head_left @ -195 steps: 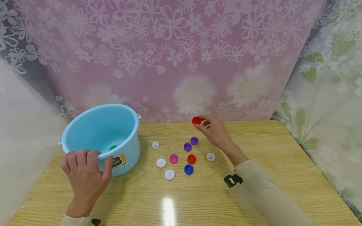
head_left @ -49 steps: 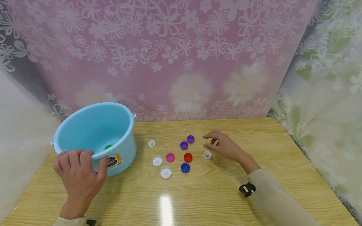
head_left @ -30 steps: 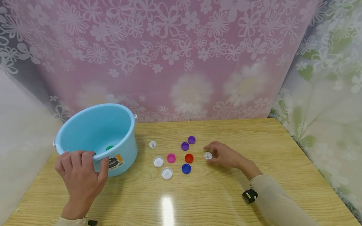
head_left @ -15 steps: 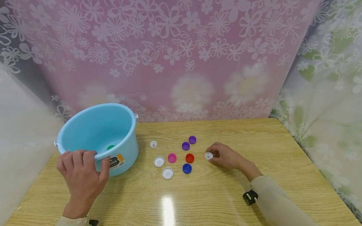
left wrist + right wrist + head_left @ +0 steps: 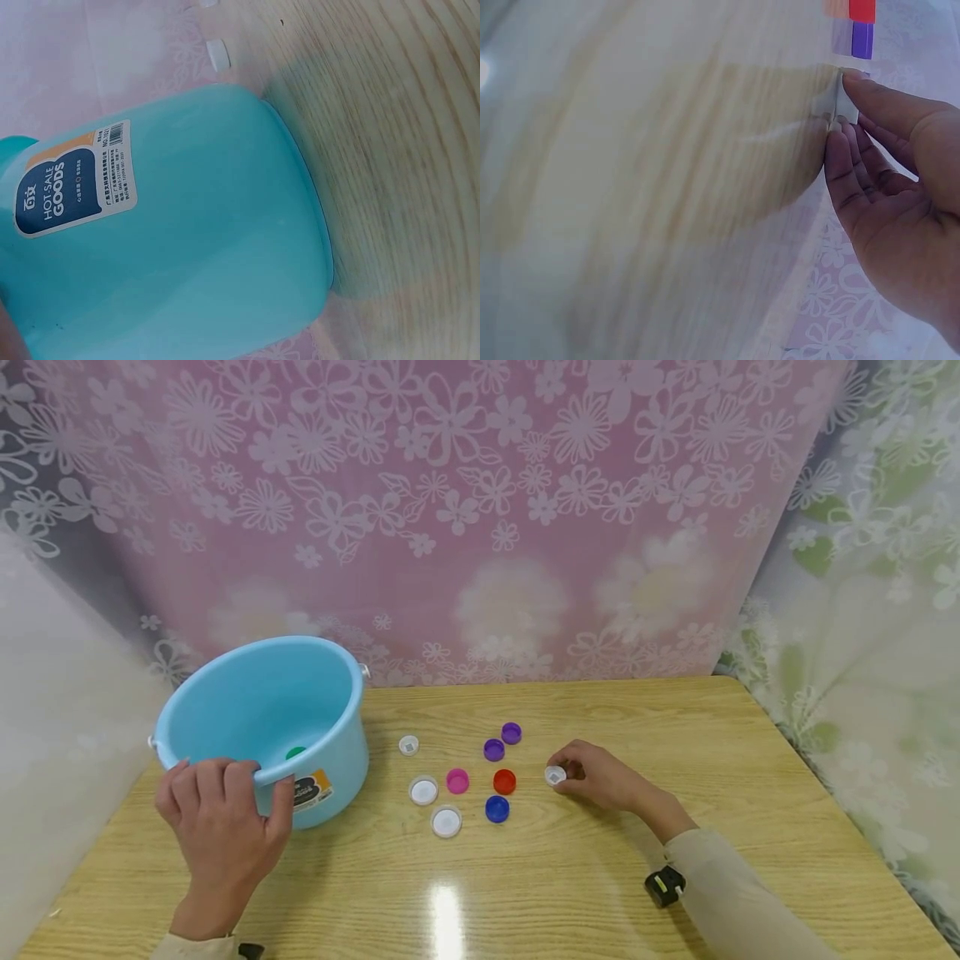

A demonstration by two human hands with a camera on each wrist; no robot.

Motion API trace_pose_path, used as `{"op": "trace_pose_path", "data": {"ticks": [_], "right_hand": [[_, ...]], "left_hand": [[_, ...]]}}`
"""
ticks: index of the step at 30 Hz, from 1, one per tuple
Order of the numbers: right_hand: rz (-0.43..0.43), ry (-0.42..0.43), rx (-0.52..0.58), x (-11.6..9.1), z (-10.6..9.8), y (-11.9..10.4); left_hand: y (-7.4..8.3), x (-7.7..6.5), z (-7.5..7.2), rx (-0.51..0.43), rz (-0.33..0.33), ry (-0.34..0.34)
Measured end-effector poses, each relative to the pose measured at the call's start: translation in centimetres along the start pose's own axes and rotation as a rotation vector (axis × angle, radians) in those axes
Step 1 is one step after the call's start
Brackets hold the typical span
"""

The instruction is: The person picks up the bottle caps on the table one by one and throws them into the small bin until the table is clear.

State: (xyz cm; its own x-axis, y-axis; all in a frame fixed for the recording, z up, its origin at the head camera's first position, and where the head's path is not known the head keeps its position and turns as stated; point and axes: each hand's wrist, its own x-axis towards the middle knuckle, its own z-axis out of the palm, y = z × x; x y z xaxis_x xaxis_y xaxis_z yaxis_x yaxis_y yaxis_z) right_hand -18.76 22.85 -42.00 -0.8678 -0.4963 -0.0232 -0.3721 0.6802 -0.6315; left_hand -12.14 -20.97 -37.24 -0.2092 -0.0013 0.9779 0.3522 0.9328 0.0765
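My left hand grips the near rim of a light-blue bucket, fingers over the edge and thumb outside. The bucket's labelled side fills much of the left wrist view. Inside the bucket lies a green cap, partly hidden by the wall. On the right, my right hand pinches a small white bottle cap between thumb and fingers at the tabletop. The right wrist view shows the fingertips round the cap's sides, low against the wood. Left of this hand lie a red cap and a blue cap.
Two purple caps lie behind the red one. Further left are a pink cap, two clear-rimmed white lids and another small white cap. A pink floral curtain hangs along the back edge of the wooden table.
The red cap earlier held up in my right hand is gone from view. That hand has come down empty and taken hold of the white cap. My left hand keeps its grip on the bucket.
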Motion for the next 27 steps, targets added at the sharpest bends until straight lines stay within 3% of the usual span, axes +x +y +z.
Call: {"op": "trace_pose_path", "data": {"ticks": [18, 27], "right_hand": [[0.01, -0.012, -0.032, 0.3, -0.1, -0.3], [0.03, 0.064, -0.02, 0.5, -1.4, -0.8]], "left_hand": [[0.0, 0.0, 0.0, 0.004, 0.004, 0.012], [0.1, 0.0, 0.1, 0.003, 0.001, 0.017]]}}
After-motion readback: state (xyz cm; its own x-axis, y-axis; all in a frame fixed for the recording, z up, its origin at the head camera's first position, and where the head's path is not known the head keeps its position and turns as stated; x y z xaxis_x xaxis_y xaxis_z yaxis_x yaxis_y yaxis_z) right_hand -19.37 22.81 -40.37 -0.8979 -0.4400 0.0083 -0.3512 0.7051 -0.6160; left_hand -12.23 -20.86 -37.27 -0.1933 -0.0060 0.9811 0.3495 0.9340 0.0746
